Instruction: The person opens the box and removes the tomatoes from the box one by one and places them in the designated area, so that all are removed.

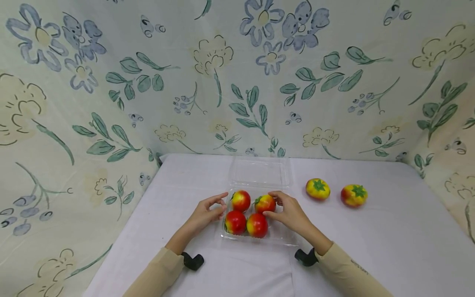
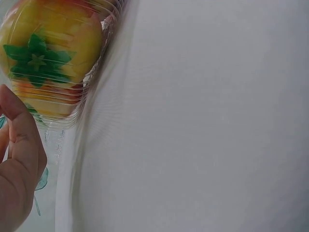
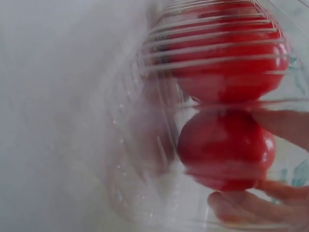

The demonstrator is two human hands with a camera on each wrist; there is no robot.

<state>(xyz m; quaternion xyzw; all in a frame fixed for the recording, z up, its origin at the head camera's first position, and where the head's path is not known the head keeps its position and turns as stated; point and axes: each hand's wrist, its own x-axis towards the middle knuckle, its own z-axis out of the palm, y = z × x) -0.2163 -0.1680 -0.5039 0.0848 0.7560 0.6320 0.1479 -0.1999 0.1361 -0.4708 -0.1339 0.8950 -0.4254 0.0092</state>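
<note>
A clear plastic clamshell box (image 1: 282, 239) lies with its lid (image 1: 259, 173) folded back, holding several red-and-yellow round fruits with green leafy caps. My right hand (image 1: 293, 212) grips the back-right fruit (image 1: 265, 203) inside the box, thumb on one side and fingers on the other; the right wrist view also shows this red fruit (image 3: 224, 150) between them. At the box's left side my left hand (image 1: 204, 212) has its fingers loosely bent around nothing. In the left wrist view, that hand (image 2: 21, 159) is beside the ribbed box wall, behind which a fruit (image 2: 58, 43) shows.
Two more such fruits, a yellower one (image 1: 318, 189) and a redder one (image 1: 354, 195), lie on the white-covered table (image 1: 389, 247) to the right of the box. Behind the table hangs a floral cloth (image 1: 237, 82). Both wrists wear dark camera mounts (image 1: 193, 261).
</note>
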